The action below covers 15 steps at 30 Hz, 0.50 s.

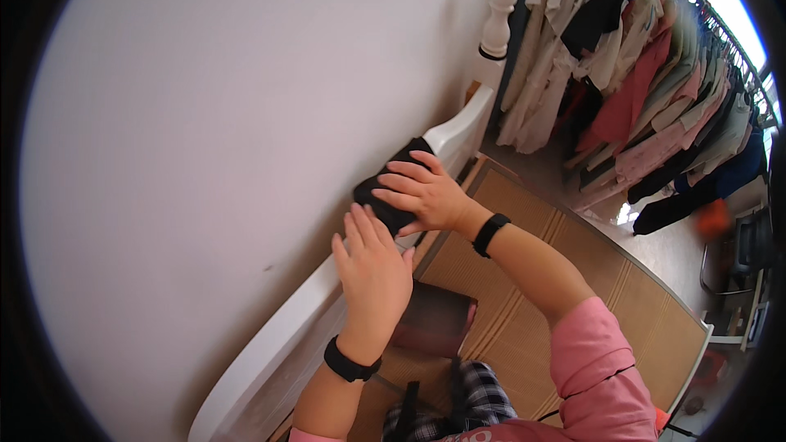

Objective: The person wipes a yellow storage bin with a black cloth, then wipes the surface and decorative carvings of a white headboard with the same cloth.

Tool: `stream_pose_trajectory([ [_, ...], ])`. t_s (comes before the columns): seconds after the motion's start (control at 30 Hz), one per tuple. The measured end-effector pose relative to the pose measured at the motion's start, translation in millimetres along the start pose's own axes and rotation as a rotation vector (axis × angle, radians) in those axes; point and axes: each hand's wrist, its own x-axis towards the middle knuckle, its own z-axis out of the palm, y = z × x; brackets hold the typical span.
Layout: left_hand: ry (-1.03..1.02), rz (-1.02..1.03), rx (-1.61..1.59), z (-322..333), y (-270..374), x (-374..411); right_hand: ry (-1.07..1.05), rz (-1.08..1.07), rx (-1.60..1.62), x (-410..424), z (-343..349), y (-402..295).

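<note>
A black cloth (391, 216) lies draped over the top rail of a white bed headboard (270, 337). My right hand (433, 196) rests on the cloth from above, fingers spread and flat rather than curled round it. At the cloth's lower end is my left hand (376, 279), palm down, its fingertips at the cloth's edge and its thumb apart. Parts of the cloth are hidden under both hands. Each wrist wears a black band.
Below the headboard, a bed with a woven mat (528, 258) carries a dark red-brown folded item or pillow (433, 319). A turned white bedpost (500, 12) rises at the headboard's end. Clothes (657, 80) hang from a rack beyond. A pale wall (215, 135) stands close behind the headboard.
</note>
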Motion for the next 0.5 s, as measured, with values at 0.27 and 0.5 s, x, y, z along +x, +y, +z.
stream_pose_trajectory([
  [0.27,0.043,0.067,-0.142,8.0,11.6,19.8,-0.028,-0.045,-0.169,-10.4,-20.9,45.3],
  [0.5,0.096,0.081,-0.096,14.0,7.8,22.5,-0.093,0.157,0.03,-6.3,-36.4,51.5],
])
